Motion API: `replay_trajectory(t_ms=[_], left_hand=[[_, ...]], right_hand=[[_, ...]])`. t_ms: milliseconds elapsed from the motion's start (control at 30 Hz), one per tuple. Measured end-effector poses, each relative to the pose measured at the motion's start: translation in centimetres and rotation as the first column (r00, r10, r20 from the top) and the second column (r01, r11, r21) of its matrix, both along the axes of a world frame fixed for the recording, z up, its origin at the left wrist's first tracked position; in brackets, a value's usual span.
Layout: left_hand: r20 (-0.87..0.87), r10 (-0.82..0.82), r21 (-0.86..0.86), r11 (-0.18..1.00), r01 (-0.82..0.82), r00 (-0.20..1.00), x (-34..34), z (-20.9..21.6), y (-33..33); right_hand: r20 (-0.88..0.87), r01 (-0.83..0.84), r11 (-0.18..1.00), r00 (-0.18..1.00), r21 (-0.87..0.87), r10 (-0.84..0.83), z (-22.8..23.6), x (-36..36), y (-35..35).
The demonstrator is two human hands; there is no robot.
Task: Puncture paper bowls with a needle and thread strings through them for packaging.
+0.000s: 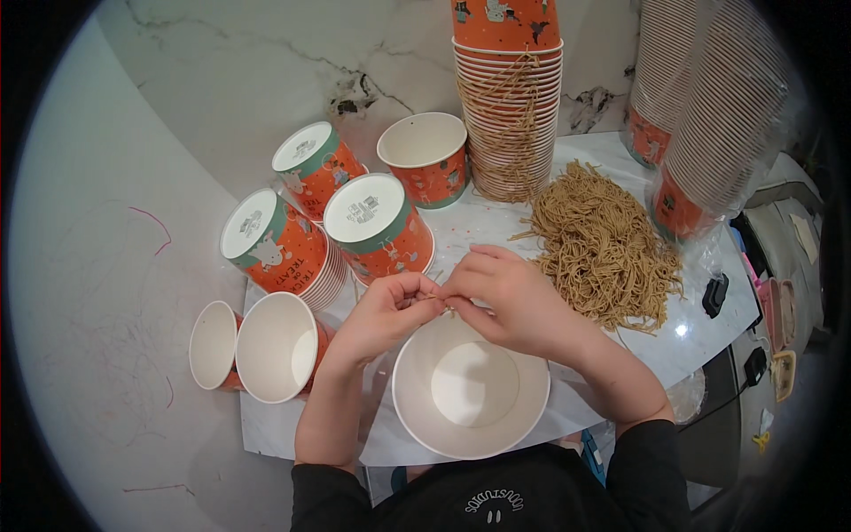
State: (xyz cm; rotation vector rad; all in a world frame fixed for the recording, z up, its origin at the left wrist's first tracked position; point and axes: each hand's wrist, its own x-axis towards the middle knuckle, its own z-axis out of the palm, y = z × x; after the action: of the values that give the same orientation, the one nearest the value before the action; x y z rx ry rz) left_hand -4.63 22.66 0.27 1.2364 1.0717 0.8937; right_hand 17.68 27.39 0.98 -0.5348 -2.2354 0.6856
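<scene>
My left hand (393, 312) and my right hand (498, 293) meet fingertip to fingertip over the far rim of a paper bucket (470, 434) with a white inside. Both are closed in a pinch on a thin piece of brown string (451, 311); only short bits of it show between the fingers. The bucket stands upright in front of me, and nothing is seen inside it. To the right of my right hand lies a big tangled heap of brown string (612, 248). Just beyond my left hand, an orange and green bucket (365, 213) stands upside down.
More upturned buckets (270, 235) stand at the left, beside two tipped on their sides (277, 348). Behind is an upright bucket (424, 146) and a tall stack (507, 124) draped with string. Plastic-wrapped stacks (722, 106) rise at the right, near a black clip-like object (714, 295).
</scene>
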Motion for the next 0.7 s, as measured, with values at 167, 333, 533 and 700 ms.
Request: replay_trajectory(t_ms=[167,333,533,700], left_hand=[[-0.036,0.001,0.023,1.0,0.0,0.999,0.0,-0.3,0.1],[-0.057,-0.008,0.02,1.0,0.009,0.998,0.0,-0.2,0.2],[-0.061,0.002,0.015,1.0,-0.001,0.998,0.2,-0.3,0.0],[-0.225,0.26,0.32,0.93,-0.181,0.939,1.6,0.2,-0.6]], right_hand=[[0.047,0.02,0.922,0.998,0.388,-0.041,-0.4,-0.5,0.1],[0.098,-0.011,0.888,0.994,0.46,-0.038,-0.5,-0.2,0.7],[0.098,0.008,0.872,0.993,0.489,-0.064,-0.3,-0.3,0.3],[0.092,0.032,0.894,0.992,0.447,-0.082,-0.3,-0.2,0.3]])
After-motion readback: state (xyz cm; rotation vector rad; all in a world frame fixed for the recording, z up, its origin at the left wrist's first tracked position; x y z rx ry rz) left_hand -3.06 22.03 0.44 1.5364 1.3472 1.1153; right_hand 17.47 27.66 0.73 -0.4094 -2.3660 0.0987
